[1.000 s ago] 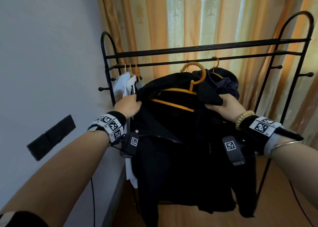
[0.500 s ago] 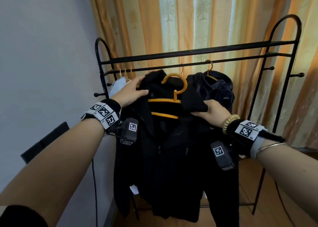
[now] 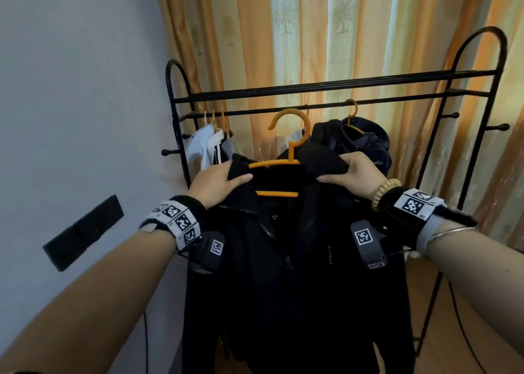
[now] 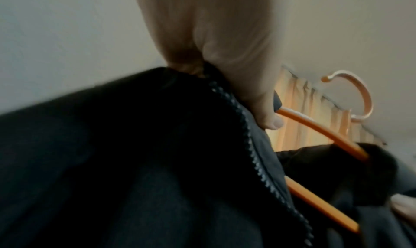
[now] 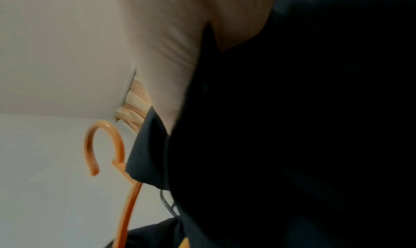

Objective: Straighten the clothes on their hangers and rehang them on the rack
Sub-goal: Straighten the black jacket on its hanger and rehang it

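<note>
A black zip jacket (image 3: 297, 274) hangs on an orange hanger (image 3: 289, 147) that I hold up in front of the black rack (image 3: 312, 86). My left hand (image 3: 218, 183) grips the jacket's left shoulder, thumb on top. My right hand (image 3: 351, 172) grips the right shoulder and collar. The hanger's hook is free, just below the lower rail (image 3: 312, 107). In the left wrist view my thumb (image 4: 258, 109) presses the zip edge of the jacket (image 4: 135, 162) beside the hanger arm (image 4: 315, 129). The right wrist view shows the hook (image 5: 105, 145) and dark cloth (image 5: 292, 127).
A dark jacket (image 3: 357, 138) hangs on the rail at the right on another orange hanger. White and grey garments (image 3: 209, 147) hang at the rail's left end. A grey wall (image 3: 71, 118) with a black panel (image 3: 85, 232) is on the left. Striped curtains (image 3: 326, 33) hang behind.
Both hands have lifted the jacket and hanger and levelled it; the hook now stands upright just under the lower rail. My left hand shifted its grip on the shoulder.
</note>
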`<action>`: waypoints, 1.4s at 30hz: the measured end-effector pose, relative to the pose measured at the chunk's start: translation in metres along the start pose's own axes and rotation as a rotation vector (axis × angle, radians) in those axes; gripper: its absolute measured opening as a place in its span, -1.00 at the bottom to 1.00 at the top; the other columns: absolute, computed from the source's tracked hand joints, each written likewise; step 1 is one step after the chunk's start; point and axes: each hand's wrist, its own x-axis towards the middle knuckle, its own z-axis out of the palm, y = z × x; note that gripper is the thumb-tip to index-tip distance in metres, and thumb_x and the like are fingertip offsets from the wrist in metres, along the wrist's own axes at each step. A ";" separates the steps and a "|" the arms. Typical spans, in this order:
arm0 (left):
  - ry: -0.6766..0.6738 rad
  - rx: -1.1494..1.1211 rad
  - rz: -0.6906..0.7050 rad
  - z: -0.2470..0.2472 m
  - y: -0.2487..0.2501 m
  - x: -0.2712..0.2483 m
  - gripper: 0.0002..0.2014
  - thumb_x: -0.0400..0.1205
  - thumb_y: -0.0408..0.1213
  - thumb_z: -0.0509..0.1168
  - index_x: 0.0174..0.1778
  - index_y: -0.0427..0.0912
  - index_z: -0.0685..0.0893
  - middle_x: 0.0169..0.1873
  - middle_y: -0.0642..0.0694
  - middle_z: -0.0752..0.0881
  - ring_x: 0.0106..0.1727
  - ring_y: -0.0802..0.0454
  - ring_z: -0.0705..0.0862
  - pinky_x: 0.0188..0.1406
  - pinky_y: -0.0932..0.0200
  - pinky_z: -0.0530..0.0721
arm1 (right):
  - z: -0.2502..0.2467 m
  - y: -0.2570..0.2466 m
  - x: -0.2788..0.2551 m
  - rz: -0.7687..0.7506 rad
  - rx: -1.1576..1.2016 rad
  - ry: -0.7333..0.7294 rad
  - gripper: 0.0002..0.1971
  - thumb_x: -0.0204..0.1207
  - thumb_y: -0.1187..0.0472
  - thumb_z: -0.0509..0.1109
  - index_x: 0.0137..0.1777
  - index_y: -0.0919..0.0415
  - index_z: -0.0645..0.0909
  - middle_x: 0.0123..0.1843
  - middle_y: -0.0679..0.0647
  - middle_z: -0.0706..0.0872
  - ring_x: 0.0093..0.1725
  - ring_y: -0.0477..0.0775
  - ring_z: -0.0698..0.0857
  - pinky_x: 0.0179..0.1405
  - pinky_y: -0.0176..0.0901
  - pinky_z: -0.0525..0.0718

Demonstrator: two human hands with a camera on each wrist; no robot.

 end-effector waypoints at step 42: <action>0.285 0.095 -0.069 -0.006 -0.006 -0.017 -0.77 0.65 0.03 0.18 -0.10 -0.04 0.59 -0.18 -0.14 0.70 0.01 -0.20 0.63 -0.01 -0.06 0.58 | -0.007 -0.035 0.006 0.205 -0.327 -0.018 -0.20 0.23 -0.48 0.33 0.24 0.18 0.59 0.12 0.08 0.66 0.02 0.05 0.67 -0.02 -0.08 0.65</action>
